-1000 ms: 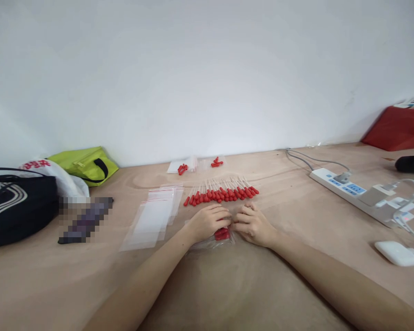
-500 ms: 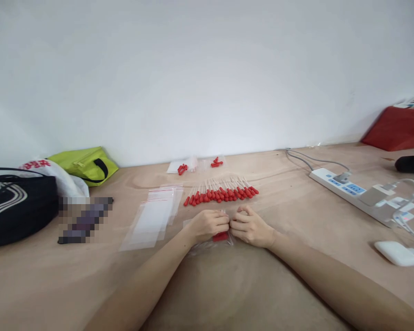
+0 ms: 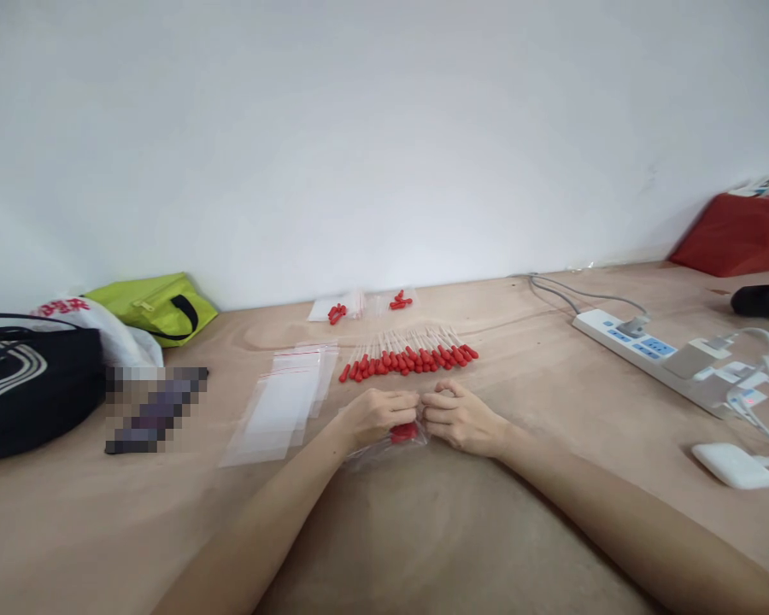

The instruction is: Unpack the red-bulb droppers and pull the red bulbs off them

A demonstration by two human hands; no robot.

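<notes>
Here, the left hand clamps a clear bag of red pieces under its fingers; the right hand, curled, adjoins it (gripping or not, I cannot tell). Beyond both lie red-bulbed droppers on the table, then a pale wall.

We see a plain, pale wall rising behind a brown desk. Soft light brightens the wall near its lower middle.

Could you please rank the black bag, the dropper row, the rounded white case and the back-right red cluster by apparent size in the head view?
1. Black bag, though the left edge crops it
2. Dropper row
3. White case
4. Red cluster
</notes>
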